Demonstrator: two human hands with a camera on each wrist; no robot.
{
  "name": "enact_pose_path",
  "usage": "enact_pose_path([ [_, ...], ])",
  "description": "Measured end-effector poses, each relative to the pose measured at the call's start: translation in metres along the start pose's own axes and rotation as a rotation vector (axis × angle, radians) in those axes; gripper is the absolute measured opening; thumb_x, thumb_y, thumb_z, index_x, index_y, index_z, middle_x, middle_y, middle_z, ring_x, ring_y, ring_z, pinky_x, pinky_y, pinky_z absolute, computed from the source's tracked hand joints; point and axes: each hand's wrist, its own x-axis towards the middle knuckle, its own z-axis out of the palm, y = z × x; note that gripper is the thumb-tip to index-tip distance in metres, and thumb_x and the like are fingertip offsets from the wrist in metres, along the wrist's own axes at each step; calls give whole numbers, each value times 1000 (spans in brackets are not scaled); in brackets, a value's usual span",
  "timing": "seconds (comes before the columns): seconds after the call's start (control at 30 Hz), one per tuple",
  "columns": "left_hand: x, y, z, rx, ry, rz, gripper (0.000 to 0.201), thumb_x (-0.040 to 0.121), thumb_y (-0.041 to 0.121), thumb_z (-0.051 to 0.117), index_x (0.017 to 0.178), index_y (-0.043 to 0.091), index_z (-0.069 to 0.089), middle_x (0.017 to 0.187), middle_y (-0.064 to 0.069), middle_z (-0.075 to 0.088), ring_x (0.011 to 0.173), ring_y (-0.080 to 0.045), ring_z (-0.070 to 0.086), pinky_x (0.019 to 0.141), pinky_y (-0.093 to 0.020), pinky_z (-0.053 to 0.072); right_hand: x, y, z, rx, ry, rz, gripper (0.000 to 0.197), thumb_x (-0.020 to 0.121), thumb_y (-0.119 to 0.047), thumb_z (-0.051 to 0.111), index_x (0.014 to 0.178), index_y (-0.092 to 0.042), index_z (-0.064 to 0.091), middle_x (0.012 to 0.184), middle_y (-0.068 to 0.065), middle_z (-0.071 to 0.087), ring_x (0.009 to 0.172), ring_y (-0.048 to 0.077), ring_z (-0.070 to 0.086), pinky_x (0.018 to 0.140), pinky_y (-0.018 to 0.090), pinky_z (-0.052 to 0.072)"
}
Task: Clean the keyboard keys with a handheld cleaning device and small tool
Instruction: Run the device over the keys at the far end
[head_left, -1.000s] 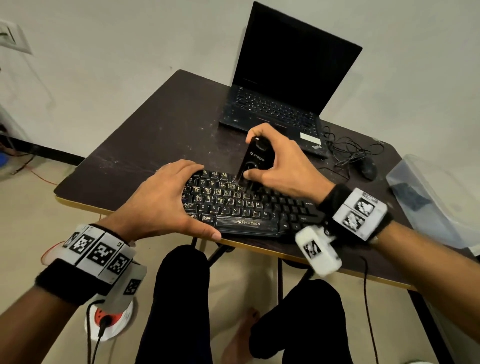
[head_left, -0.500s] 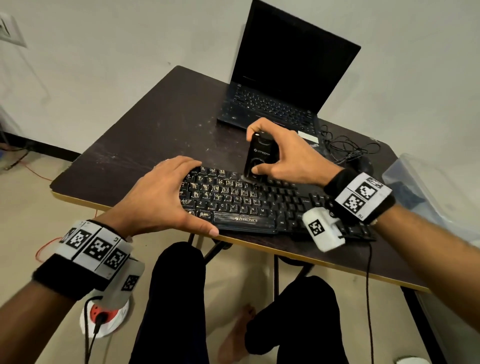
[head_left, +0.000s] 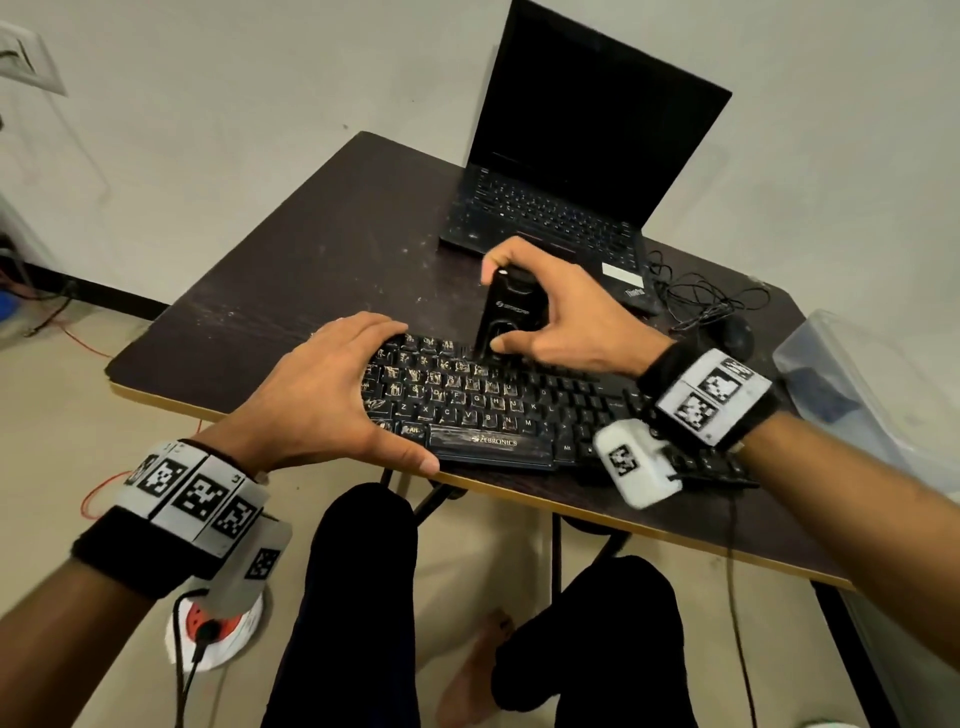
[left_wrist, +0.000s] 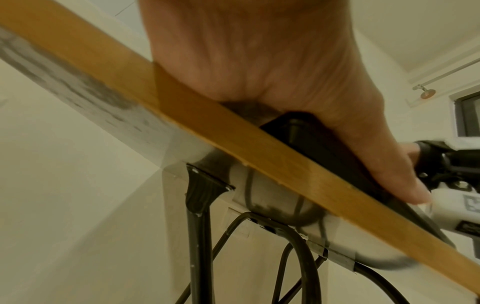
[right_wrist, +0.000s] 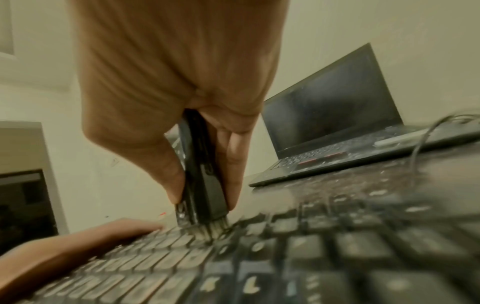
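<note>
Black and upright, the handheld cleaning device (head_left: 511, 312) is gripped by the right hand (head_left: 563, 317): the thumb is pressed to its near face low down, and the other fingers are curled over its top and far side. In the right wrist view its lower end (right_wrist: 205, 205) is seen pinched between thumb and fingertips, and pale bristles below those fingertips are pressed onto the keys. The bristles seem splayed, though that picture is blurred.

The keyboard (head_left: 498, 410) lies along the near edge of the dark table (head_left: 311, 249), directly under both hands. Its left end is clamped by the left hand (head_left: 322, 400), with the fingers curled over the far edge and the thumb (head_left: 410, 457) stretched along the near edge beside the space bar. In the left wrist view the palm (left_wrist: 259, 61) is seen above the table's wooden edge band, with the black keyboard body held beneath it. The keys just beside the left fingertips are marked with pale dust; those under the right wrist are cleaner.

Beyond the right fingers, 1 open laptop (head_left: 566, 171) with a dark screen is set at the table's far edge. A tangle of black cable (head_left: 706, 301) and a mouse (head_left: 735, 332) lie to the right of that hand.
</note>
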Motion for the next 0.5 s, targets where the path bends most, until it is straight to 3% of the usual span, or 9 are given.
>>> enact_pose_path([
  [0.1, -1, 1, -1, -11, 4, 2, 143, 33, 102, 70, 153, 33, 35, 146, 22, 40, 132, -5, 43, 116, -44, 41, 16, -11, 15, 4, -19, -79, 54, 81, -4, 84, 122, -21, 53, 104, -1, 72, 84, 20, 74, 68, 43, 62],
  [0.27, 0, 0, 0, -12, 1, -5, 145, 33, 102, 71, 155, 33, 33, 151, 21, 39, 136, -8, 43, 118, -48, 41, -10, 19, -14, -36, -12, 49, 54, 85, -2, 84, 121, -25, 50, 103, 5, 72, 82, 24, 76, 67, 50, 63],
  [0.37, 1, 0, 0, -2, 10, -3, 143, 34, 103, 70, 154, 33, 34, 149, 22, 40, 135, -8, 44, 116, -49, 42, -3, 7, -2, 15, 31, 2, 54, 83, -3, 85, 122, -21, 52, 105, 0, 71, 78, 13, 73, 66, 37, 62],
  [0.5, 0, 0, -1, -19, 10, -4, 143, 34, 101, 71, 154, 32, 36, 146, 22, 41, 132, -5, 44, 116, -41, 40, 18, -10, 14, 22, 35, -39, 53, 82, -3, 84, 124, -16, 53, 96, -2, 72, 63, 3, 65, 58, 17, 49],
])
